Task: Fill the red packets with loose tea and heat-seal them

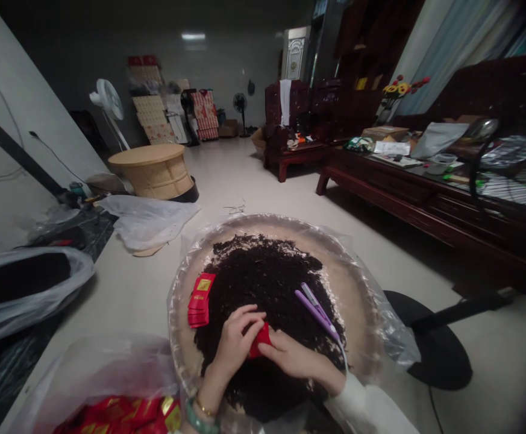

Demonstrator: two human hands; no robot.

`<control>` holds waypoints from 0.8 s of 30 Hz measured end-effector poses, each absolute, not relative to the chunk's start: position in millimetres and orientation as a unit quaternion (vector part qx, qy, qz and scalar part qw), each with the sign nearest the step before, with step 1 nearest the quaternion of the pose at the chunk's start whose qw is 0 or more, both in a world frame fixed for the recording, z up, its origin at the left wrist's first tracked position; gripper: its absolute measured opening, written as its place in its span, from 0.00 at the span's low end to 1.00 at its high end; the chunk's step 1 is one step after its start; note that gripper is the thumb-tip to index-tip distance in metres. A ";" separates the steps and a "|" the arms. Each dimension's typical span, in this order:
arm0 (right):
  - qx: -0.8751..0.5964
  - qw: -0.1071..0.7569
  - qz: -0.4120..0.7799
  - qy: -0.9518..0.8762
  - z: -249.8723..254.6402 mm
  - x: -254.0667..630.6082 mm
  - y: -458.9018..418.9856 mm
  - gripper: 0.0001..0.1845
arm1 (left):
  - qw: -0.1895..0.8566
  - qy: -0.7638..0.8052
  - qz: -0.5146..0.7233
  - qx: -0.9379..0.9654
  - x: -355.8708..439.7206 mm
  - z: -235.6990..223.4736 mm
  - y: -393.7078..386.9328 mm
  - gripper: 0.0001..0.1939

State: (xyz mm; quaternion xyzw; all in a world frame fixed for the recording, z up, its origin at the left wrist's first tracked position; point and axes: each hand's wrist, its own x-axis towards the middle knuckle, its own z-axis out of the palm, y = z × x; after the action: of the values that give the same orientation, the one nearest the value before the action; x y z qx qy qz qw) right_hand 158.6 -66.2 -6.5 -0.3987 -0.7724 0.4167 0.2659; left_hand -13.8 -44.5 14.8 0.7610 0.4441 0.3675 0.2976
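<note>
Left hand (pixel 238 333) close beside right hand (pixel 286 351)

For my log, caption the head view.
Left hand and right hand on a red packet over dark shreds in a round tray.

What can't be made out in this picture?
Head view:
Red packet: partly hidden by the left hand and right hand.
Overlapping red packets: print too small, blurred.
Plastic bag with red contents: cut off by bottom edge.
Cord of purple tool: lost behind right sleeve.
</note>
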 end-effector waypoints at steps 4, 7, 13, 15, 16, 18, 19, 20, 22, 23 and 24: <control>-0.358 0.335 0.595 -0.636 -8.4 162.6 -59.1 0.23 | 0.116 0.374 0.356 0.849 -19.1 -2.2 -49.9 0.25; -0.321 0.353 0.697 -0.535 -9.7 164.9 -56.9 0.28 | 0.018 0.351 0.320 0.880 -22.5 -11.3 -56.2 0.31; -0.357 0.314 0.707 -0.523 -7.8 158.8 -60.4 0.35 | -0.044 0.408 0.307 0.859 -19.8 -23.3 -64.7 0.27; -0.370 0.296 0.674 -0.566 -3.4 156.5 -62.0 0.36 | -0.035 0.435 0.301 0.848 -19.0 -26.3 -67.0 0.28; -0.380 0.284 0.655 -0.588 -1.5 155.5 -62.5 0.36 | -0.027 0.444 0.296 0.845 -19.0 -27.7 -68.1 0.29; -0.399 0.258 0.620 -0.624 0.4 153.9 -62.7 0.35 | -0.006 0.451 0.287 0.845 -20.1 -30.5 -70.2 0.29; -0.406 0.246 0.609 -0.635 0.2 153.0 -62.3 0.35 | 0.006 0.452 0.287 0.845 -20.9 -32.1 -71.2 0.29; -0.411 0.235 0.600 -0.645 -0.4 151.9 -61.7 0.35 | 0.017 0.453 0.289 0.843 -21.6 -33.7 -72.2 0.28; -0.413 0.221 0.583 -0.664 -2.0 149.4 -59.6 0.36 | 0.033 0.460 0.300 0.835 -22.7 -37.4 -74.2 0.28; -0.411 0.216 0.577 -0.672 -2.3 148.1 -58.3 0.36 | 0.039 0.465 0.307 0.830 -23.0 -39.3 -75.1 0.28; -0.406 0.213 0.575 -0.677 -1.7 146.9 -56.8 0.37 | 0.043 0.472 0.313 0.823 -23.2 -41.1 -75.8 0.28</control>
State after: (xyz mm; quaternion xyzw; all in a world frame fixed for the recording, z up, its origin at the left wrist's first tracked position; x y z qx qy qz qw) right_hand 146.9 -56.8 -1.7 -0.4057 -0.6774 0.5753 0.2133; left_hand -23.2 -75.8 -41.1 0.8232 0.4717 0.3130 0.0435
